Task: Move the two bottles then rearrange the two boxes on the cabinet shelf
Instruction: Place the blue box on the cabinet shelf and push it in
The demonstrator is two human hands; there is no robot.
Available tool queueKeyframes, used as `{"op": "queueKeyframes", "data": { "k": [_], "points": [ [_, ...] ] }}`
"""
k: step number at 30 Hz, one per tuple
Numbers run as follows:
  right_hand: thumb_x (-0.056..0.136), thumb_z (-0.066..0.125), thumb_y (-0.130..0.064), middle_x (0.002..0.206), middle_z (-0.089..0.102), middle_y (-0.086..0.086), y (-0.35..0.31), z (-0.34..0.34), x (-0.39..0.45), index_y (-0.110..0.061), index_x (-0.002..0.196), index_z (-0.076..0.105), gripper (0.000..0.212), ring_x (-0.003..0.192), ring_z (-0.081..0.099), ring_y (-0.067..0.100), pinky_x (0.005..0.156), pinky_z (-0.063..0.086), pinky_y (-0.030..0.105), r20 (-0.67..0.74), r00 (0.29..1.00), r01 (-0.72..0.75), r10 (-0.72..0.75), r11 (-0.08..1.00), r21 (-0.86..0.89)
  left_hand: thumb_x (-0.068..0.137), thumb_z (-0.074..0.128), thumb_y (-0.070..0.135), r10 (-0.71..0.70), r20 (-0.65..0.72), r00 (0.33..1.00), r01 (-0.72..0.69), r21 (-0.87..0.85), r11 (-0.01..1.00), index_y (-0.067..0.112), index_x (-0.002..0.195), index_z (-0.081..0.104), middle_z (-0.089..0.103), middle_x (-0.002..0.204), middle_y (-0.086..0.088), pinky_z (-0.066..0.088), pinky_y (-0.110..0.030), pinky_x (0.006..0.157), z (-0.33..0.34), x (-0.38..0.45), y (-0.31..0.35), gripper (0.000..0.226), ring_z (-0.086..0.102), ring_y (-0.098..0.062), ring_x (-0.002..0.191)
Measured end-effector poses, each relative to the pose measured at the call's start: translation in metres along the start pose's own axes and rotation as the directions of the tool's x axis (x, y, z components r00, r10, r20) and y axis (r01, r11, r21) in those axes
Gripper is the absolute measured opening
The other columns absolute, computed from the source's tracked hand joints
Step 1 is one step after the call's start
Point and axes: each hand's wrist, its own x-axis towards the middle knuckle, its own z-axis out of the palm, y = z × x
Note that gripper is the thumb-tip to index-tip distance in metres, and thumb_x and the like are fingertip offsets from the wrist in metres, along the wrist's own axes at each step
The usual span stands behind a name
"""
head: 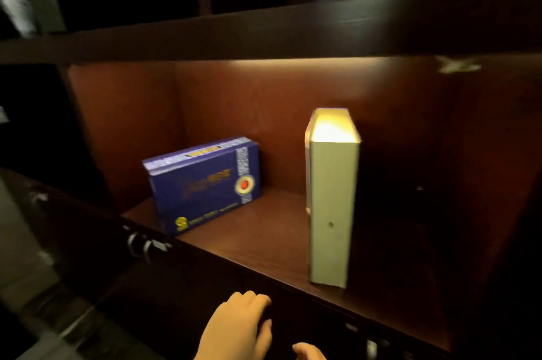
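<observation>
Hands sit lowest in the view, below the front edge of the cabinet shelf. The left hand is curled, knuckles up, fingers bent over something dark; whether it grips anything, I cannot tell. Of the right hand only a few fingertips show at the bottom border, so its opening is not visible.

The white box stands upright on its end at the front edge, right of centre, up and right from the hands and nearest to the right one. The blue box rests on its long side farther back toward the left rear corner, tilted backward, well apart from the white one. No bottles are seen, so probably the boxes come next.
</observation>
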Motion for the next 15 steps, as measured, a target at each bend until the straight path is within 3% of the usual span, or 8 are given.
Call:
{"op": "queueKeyframes", "data": {
  "k": [1, 3, 4, 5, 6, 10, 13, 15],
  "points": [
    [0.109, 0.031, -0.001, 0.163, 0.016, 0.033, -0.022, 0.018, 0.009, 0.019, 0.148, 0.018, 0.045, 0.155, 0.018, 0.032, 0.122, -0.002, 0.036, 0.137, 0.966, 0.233, -0.217, 0.966, -0.114, 0.083, 0.044, 0.057, -0.011, -0.015, 1.000, 0.012, 0.063, 0.998, 0.037, 0.135, 0.048, 0.057, 0.123, 0.012, 0.044, -0.029, 0.090, -0.016, 0.005, -0.026, 0.057, 0.054, -0.013, 0.113],
    [0.110, 0.035, -0.011, 0.155, 0.035, 0.019, -0.033, 0.014, 0.002, 0.002, 0.151, 0.027, 0.044, 0.140, 0.045, 0.009, 0.116, 0.020, 0.019, 0.394, 0.803, 0.473, -0.447, 0.880, 0.034, 0.072, 0.052, 0.062, -0.045, -0.066, 0.997, 0.055, 0.156, 0.986, 0.028, 0.130, 0.060, 0.064, 0.113, 0.007, 0.054, -0.035, 0.077, -0.045, 0.015, -0.068, 0.067, 0.064, -0.019, 0.100],
    [0.108, 0.044, -0.015, 0.143, 0.045, 0.014, -0.050, 0.018, 0.007, -0.009, 0.148, 0.036, 0.041, 0.120, 0.056, -0.001, 0.103, 0.030, 0.008, 0.431, 0.785, 0.421, -0.445, 0.894, 0.155, 0.067, 0.057, 0.064, -0.056, -0.117, 0.992, 0.076, 0.176, 0.982, 0.024, 0.124, 0.065, 0.067, 0.107, 0.005, 0.056, -0.035, 0.069, -0.058, 0.020, -0.090, 0.070, 0.067, -0.021, 0.092],
    [0.103, 0.055, -0.020, 0.134, 0.049, 0.008, -0.067, 0.017, 0.027, -0.022, 0.140, 0.042, 0.040, 0.107, 0.056, -0.002, 0.090, 0.034, 0.003, 0.395, 0.855, 0.279, -0.337, 0.940, 0.197, 0.065, 0.060, 0.064, -0.064, -0.167, 0.984, 0.095, 0.189, 0.977, 0.022, 0.122, 0.067, 0.068, 0.105, 0.003, 0.057, -0.036, 0.066, -0.070, 0.027, -0.112, 0.071, 0.068, -0.023, 0.090],
    [0.095, 0.066, -0.029, 0.127, 0.050, -0.001, -0.085, 0.014, 0.043, -0.032, 0.131, 0.043, 0.043, 0.105, 0.054, 0.001, 0.085, 0.036, 0.004, 0.501, 0.835, 0.146, -0.227, 0.970, 0.197, 0.065, 0.062, 0.064, -0.071, -0.196, 0.978, 0.110, 0.199, 0.974, 0.020, 0.122, 0.067, 0.067, 0.107, 0.001, 0.057, -0.038, 0.067, -0.080, 0.036, -0.133, 0.072, 0.066, -0.025, 0.092],
    [0.082, 0.077, -0.038, 0.113, 0.052, -0.010, -0.134, 0.051, 0.136, -0.028, 0.131, 0.052, 0.056, 0.104, 0.058, 0.009, 0.092, 0.045, 0.023, 0.294, 0.878, 0.306, -0.376, 0.916, 0.258, 0.070, 0.067, 0.060, -0.201, -0.350, 0.915, 0.263, 0.138, 0.955, 0.020, 0.131, 0.057, 0.058, 0.123, -0.001, 0.054, -0.043, 0.082, -0.115, 0.084, -0.211, 0.075, 0.057, -0.029, 0.110],
    [0.089, 0.075, -0.029, 0.121, 0.057, 0.006, -0.191, 0.075, 0.231, -0.015, 0.133, 0.053, 0.051, 0.100, 0.064, 0.022, 0.084, 0.049, 0.032, 0.136, 0.951, 0.201, -0.279, 0.888, 0.413, 0.073, 0.068, 0.065, -0.367, -0.400, 0.840, 0.386, -0.035, 0.922, 0.026, 0.144, 0.035, 0.037, 0.146, 0.000, 0.044, -0.047, 0.101, -0.126, 0.115, -0.250, 0.087, 0.037, -0.025, 0.133],
    [0.093, 0.070, -0.029, 0.132, 0.054, 0.013, -0.227, 0.088, 0.292, -0.010, 0.139, 0.050, 0.054, 0.112, 0.063, 0.033, 0.088, 0.052, 0.039, 0.024, 0.986, 0.134, -0.168, 0.859, 0.495, 0.074, 0.066, 0.068, -0.439, -0.404, 0.803, 0.427, -0.124, 0.896, 0.030, 0.148, 0.022, 0.021, 0.155, 0.001, 0.038, -0.050, 0.108, -0.123, 0.138, -0.278, 0.094, 0.023, -0.024, 0.142]
  ]
}}
